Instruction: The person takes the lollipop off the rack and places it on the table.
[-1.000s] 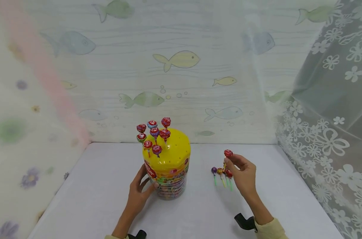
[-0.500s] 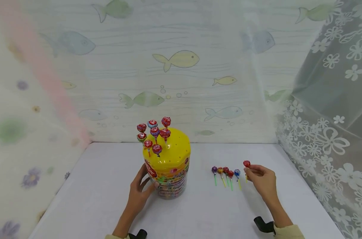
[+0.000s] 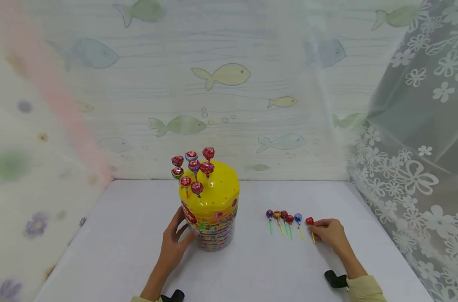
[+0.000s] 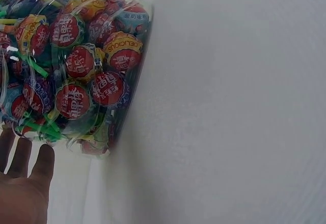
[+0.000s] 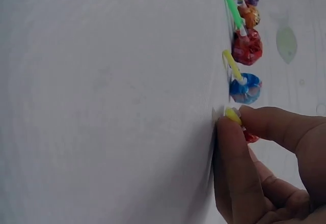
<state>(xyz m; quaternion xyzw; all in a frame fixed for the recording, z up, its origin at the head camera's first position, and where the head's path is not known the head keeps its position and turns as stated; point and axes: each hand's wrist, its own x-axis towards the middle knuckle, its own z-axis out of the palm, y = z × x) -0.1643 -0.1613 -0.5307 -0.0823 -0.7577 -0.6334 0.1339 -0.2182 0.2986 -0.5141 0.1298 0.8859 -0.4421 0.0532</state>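
Observation:
A clear tub (image 3: 215, 235) of wrapped lollipops, topped by a yellow lid (image 3: 221, 188), stands left of centre in the head view. My left hand (image 3: 174, 241) holds its left side, thumb at the front; fingertips (image 4: 43, 160) touch the clear wall in the left wrist view. Several lollipops (image 3: 194, 165) stand upright in the lid's holes. To the right, my right hand (image 3: 331, 235) pinches a red lollipop (image 3: 309, 220) by its yellow stick, low at the tabletop. Thumb and fingers partly hide that lollipop in the right wrist view.
A row of loose lollipops lies between the tub and my right hand, with a blue one (image 3: 298, 217) nearest that hand and a purple one (image 3: 269, 213) farthest. Fish-patterned sheeting (image 3: 229, 100) rises behind the white table (image 3: 251, 268); flowered sheeting (image 3: 414, 197) hangs at the right.
My right hand has carried the red lollipop rightward past the loose ones, then lowered it to the table beside the blue one. The left hand has stayed on the tub.

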